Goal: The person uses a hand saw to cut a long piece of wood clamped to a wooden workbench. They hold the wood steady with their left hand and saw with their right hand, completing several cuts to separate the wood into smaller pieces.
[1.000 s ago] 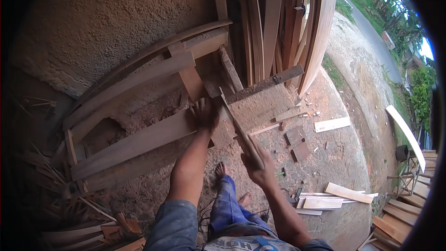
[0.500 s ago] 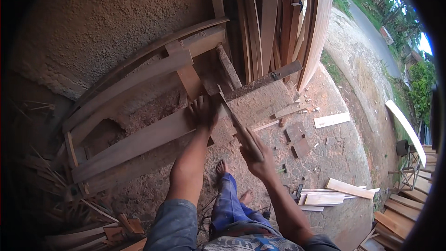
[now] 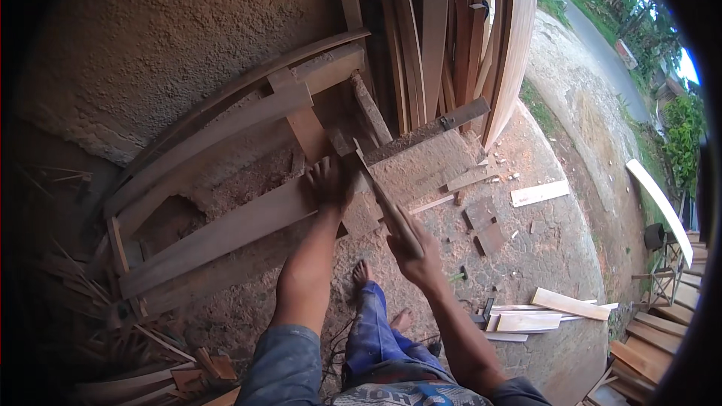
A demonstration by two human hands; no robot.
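Observation:
A long wooden board (image 3: 226, 229) lies across a low rough frame of timbers. My left hand (image 3: 331, 180) bears down on the board near its right end, fingers bent over it. My right hand (image 3: 417, 249) is closed round the wooden handle of a narrow tool that looks like a handsaw (image 3: 382, 194), seen almost edge-on. Its far tip reaches the board's end, close beside my left fingers. Shadow and the thin angle hide the blade's teeth and the exact point of contact. To the right of the tool sits a dusty timber block (image 3: 429, 162) with a dark rail on it.
Tall planks (image 3: 436, 37) lean at the back against a rough wall (image 3: 188, 22). Sawdust and offcuts, including a pale board piece (image 3: 540, 193), litter the concrete floor. A small stack of pale strips (image 3: 530, 322) lies at right, near my bare feet (image 3: 362, 272).
Hardly anything differs. The view has shifted slightly; my right hand and the tool have moved a little, while my left hand stays on the board.

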